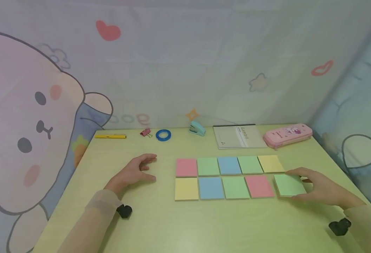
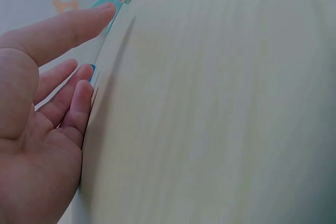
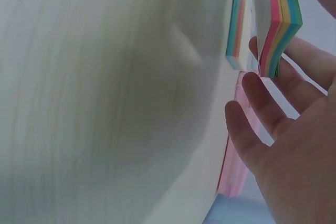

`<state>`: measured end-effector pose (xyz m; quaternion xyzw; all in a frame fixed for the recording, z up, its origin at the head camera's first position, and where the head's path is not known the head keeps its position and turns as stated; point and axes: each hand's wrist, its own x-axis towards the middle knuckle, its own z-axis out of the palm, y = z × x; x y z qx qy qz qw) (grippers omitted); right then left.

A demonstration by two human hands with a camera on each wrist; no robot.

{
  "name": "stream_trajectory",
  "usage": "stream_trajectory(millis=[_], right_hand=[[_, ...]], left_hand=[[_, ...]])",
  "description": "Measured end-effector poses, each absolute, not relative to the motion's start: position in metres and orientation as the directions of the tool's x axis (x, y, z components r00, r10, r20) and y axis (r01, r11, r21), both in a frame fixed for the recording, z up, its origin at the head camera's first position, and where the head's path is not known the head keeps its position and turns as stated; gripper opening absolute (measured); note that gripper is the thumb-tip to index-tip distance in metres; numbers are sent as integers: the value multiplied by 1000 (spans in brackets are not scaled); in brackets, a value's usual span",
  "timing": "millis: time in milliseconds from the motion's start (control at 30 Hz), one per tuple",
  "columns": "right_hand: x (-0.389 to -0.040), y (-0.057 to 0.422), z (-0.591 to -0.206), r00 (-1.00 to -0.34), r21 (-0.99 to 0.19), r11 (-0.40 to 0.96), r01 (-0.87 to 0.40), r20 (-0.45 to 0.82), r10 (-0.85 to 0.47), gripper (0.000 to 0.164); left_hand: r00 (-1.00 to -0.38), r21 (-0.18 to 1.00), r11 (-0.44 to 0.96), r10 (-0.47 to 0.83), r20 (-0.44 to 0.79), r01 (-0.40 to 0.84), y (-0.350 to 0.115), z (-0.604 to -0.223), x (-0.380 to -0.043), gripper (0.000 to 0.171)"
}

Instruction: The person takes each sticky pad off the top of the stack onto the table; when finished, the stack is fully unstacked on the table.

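Note:
My right hand (image 1: pixel 322 188) pinches a green-topped sticky note pad (image 1: pixel 289 185) at the right end of the front row. In the right wrist view the sticky note pad (image 3: pixel 286 22) shows pink, yellow, blue and green layers along its edge, and it is tilted and held off the table. Beside it lies a pink pad (image 1: pixel 259 186), with a yellow pad (image 1: pixel 271 164) behind. My left hand (image 1: pixel 134 172) is over the table's left part, fingers loosely bent, holding nothing. The left wrist view shows that left hand (image 2: pixel 47 114) with thumb and fingers apart.
Two rows of colored pads, including a blue pad (image 1: pixel 211 188), cover the middle. Along the back edge lie a yellow pen (image 1: pixel 110 136), pink binder clip (image 1: pixel 145 132), blue tape roll (image 1: pixel 158 138), teal stapler (image 1: pixel 197 128), notebook (image 1: pixel 229 137) and pink pencil case (image 1: pixel 287 135).

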<state>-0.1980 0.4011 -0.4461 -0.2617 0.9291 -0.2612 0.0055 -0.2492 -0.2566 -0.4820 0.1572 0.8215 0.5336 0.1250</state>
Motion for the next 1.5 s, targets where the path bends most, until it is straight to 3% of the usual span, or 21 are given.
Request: stream_trajectory(millis=[200,400,733,1500], right_hand=[[-204,406,-456,-852,-468,731,-496,103,-513,77],[-202,418,-461,-892,-462,779,-423,63,-447,89],[-206,422,-460,-907,-423,810,-406,82,-412,75],[-210,409,-460,-917,-450,822,-348,-19,-398,83]], left_hand=[[-922,915,384,385,-37,123,-258,-482,-249,84],[-924,913,394,377,-56,105,-258,-481,-249,85],[-922,924,366,384,-42,111,-260,-481,-251,85],[-922,922,374,382,-58,97,-259,-485,-254,85]])
